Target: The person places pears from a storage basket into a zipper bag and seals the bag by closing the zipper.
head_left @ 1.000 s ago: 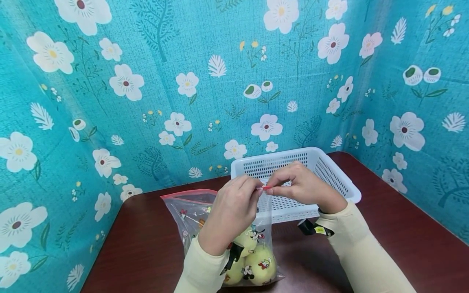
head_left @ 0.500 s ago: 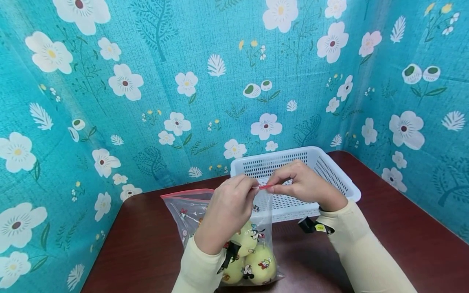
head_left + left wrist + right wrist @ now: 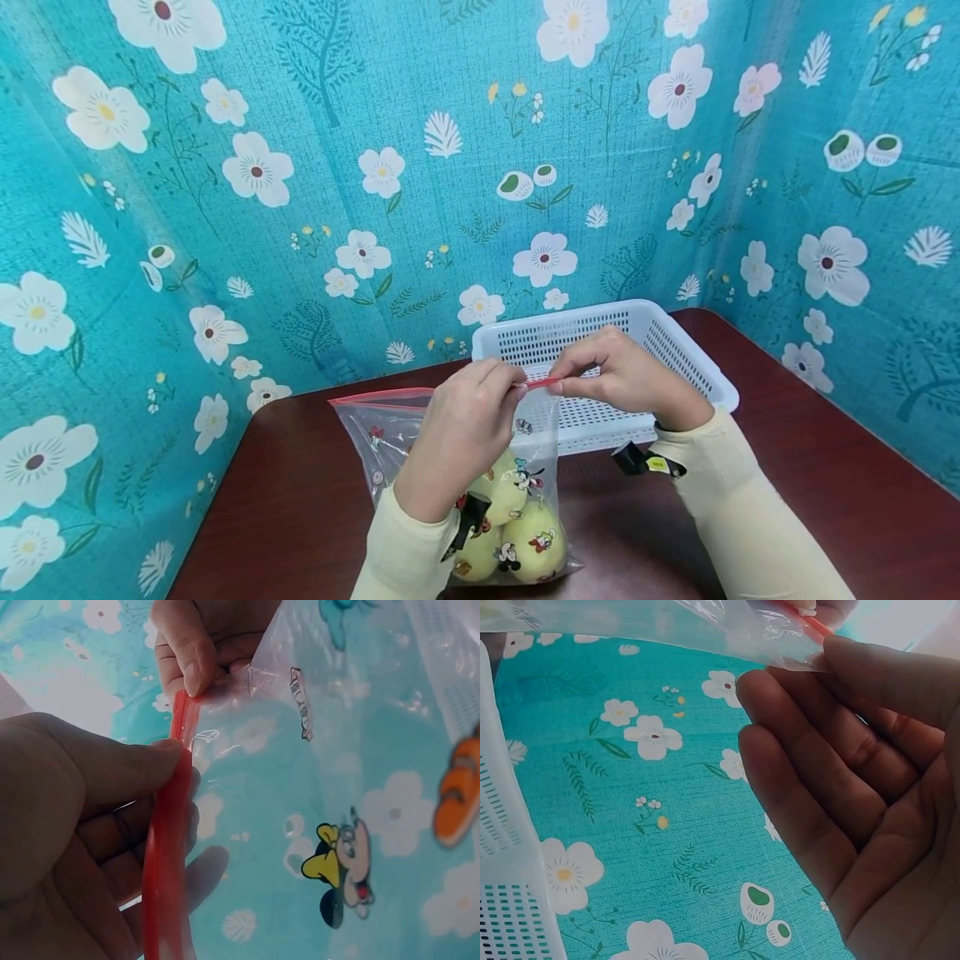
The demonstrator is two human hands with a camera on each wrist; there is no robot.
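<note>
A clear zip bag (image 3: pixel 536 450) printed with cartoon figures stands on the table, with several round pale-yellow fruits (image 3: pixel 534 542) inside; their exact kind is hard to tell through the print. Along its top runs a red zip strip (image 3: pixel 166 847). My left hand (image 3: pixel 465 433) pinches this strip between thumb and fingers, right of the bag's middle. At the strip's right end, my right hand (image 3: pixel 618 375) pinches the corner between thumb and forefinger. A short stretch of red strip shows between the two hands. The left part of the bag's mouth gapes a little.
Behind the hands, a white perforated plastic basket (image 3: pixel 682 354) sits at the table's back right. The dark red-brown table (image 3: pixel 300 500) meets a teal flowered cloth (image 3: pixel 450 208) at the back and sides. Each wrist wears a small black camera (image 3: pixel 630 458).
My left hand has slid slightly left along the red strip, so more of it shows between the hands. The right hand keeps its pinch at the corner, hardly moved.
</note>
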